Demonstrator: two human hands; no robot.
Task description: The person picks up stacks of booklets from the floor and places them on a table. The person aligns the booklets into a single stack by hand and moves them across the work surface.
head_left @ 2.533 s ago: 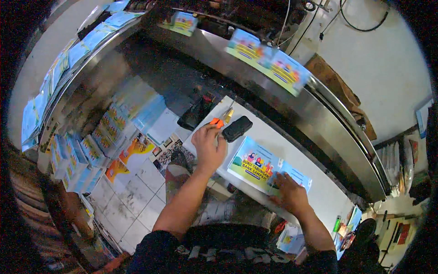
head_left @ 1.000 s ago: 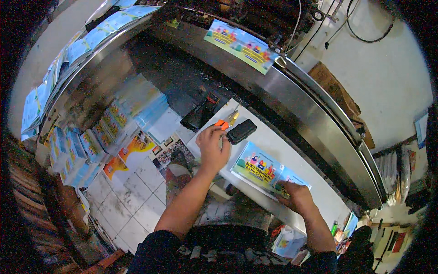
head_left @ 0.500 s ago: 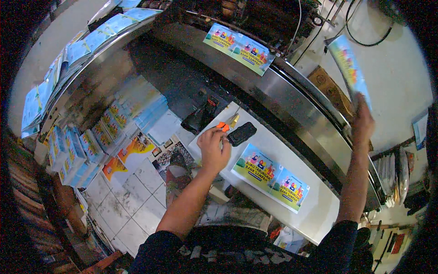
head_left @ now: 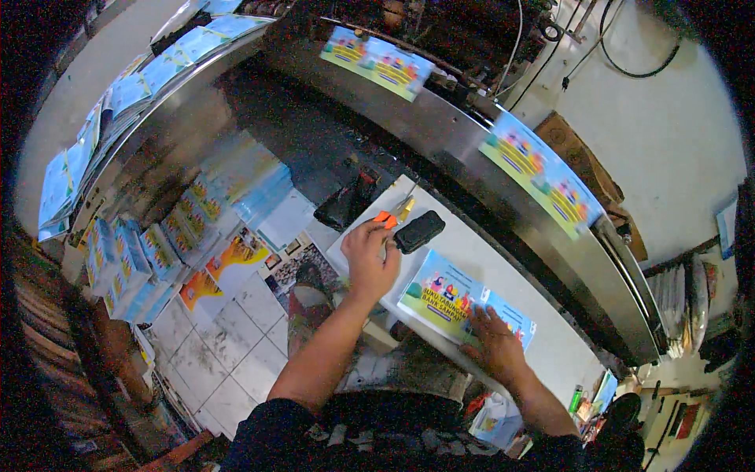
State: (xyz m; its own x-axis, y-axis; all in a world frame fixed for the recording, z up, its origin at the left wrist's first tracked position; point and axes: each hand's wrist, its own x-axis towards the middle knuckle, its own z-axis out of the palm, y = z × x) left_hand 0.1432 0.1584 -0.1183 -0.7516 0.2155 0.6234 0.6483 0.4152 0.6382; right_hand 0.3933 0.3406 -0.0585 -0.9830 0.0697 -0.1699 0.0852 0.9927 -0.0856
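Apparently midway: two printed sheets (head_left: pixel 376 63) already on metal beam (head_left: pixel 460 126) beyond tabletop's (head_left: pixel 554 346) far edge; printed paper (head_left: pixel 440 295) left near front edge, right grip (head_left: pixel 497 346) spread over it. Left grip (head_left: pixel 370 256) by orange handle (head_left: pixel 384 219), left end; whether pinching, I can't tell.
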